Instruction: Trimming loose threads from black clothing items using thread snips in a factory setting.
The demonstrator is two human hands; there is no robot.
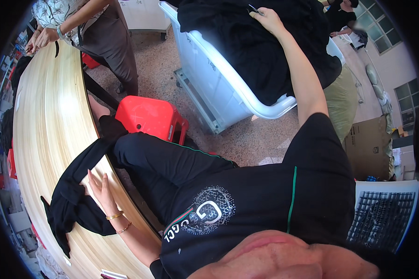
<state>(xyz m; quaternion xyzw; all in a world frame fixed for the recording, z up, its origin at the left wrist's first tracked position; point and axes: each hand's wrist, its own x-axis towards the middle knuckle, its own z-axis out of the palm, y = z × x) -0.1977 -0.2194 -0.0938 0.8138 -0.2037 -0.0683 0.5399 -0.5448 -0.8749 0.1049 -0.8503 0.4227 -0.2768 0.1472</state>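
My left hand (100, 186), with two thin bracelets on the wrist, lies flat with fingers stretched out on a crumpled black garment (74, 195) at the edge of a long pale wooden table (46, 121). My right arm reaches far out to a white wheeled cart (219, 88) heaped with black clothes (246, 46). My right hand (265, 17) rests on top of that heap, its fingers curled into the black cloth. I am wearing a black shirt and black trousers.
A red plastic stool (149, 118) stands between the table and the cart. Another person (102, 32) stands at the table's far end, and a third person (340, 14) sits beyond the cart. To the right are an olive sack (342, 102), a cardboard box (370, 144) and a white crate (386, 214).
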